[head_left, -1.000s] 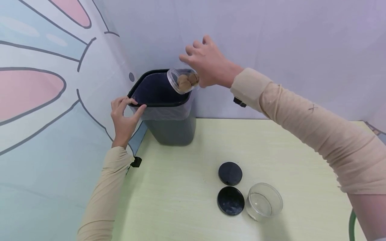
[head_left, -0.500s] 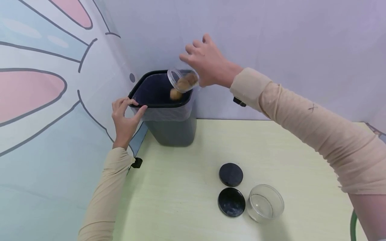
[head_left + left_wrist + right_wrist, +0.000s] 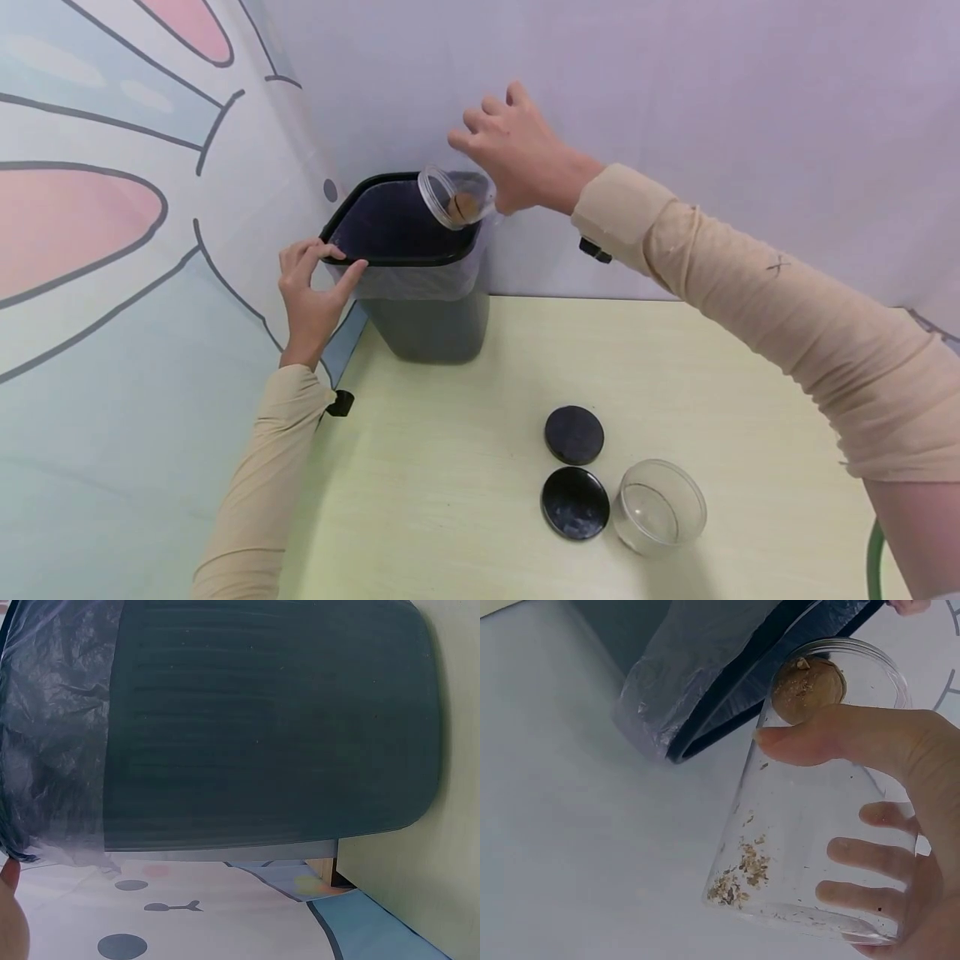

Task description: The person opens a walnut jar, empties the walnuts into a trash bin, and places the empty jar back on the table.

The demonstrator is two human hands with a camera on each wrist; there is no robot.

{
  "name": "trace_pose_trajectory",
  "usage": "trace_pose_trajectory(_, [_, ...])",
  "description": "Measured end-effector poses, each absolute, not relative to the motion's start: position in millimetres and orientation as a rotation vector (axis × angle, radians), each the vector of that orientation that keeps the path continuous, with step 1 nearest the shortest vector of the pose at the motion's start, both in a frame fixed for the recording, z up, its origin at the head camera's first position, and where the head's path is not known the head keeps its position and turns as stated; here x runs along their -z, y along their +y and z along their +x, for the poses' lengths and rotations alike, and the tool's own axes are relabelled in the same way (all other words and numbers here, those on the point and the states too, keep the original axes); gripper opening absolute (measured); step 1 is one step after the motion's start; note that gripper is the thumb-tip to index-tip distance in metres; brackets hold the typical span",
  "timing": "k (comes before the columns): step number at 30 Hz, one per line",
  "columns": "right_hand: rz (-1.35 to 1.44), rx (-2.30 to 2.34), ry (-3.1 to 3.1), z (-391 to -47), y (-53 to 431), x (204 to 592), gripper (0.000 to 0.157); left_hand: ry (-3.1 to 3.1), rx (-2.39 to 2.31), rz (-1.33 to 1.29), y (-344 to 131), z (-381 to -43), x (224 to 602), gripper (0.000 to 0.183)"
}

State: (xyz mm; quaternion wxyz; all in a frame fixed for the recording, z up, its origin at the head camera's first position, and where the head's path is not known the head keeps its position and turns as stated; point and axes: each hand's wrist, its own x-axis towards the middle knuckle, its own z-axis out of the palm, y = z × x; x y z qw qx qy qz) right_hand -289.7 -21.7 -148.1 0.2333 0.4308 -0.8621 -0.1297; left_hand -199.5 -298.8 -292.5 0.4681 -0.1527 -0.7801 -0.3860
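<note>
My right hand grips a clear jar, its mouth tipped down over the right side of the trash bin. Inside the jar, near the mouth, lies one round brown piece that looks like a walnut; brown crumbs cling toward the base. At the bin's front left corner, my left hand pinches the black rim between thumb and fingers. A clear plastic liner folds over that rim. The bin's bottom is hidden in the head view.
Two round black lids lie on the pale table. Right of the nearer lid stands a second clear round container, uncovered. A wall with cartoon drawings borders the left, and a plain wall the back.
Round brown pieces have dropped from the jar into the bin, leaving one visible in it. Both hands have stayed almost in place.
</note>
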Motion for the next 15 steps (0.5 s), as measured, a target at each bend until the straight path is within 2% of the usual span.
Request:
trace_pose_trajectory(8, [1.169,0.486,-2.258,-288.5,-24.2,148.8,0.071,-1.907,0.95,-0.367,-298.6,-198.9,294.0,0.02])
trace_pose_trajectory(15, [1.136,0.654,-2.143,-283.6,-31.7,148.9,0.078,-1.902,0.949,-0.379,-300.5,-199.6,293.7,0.021])
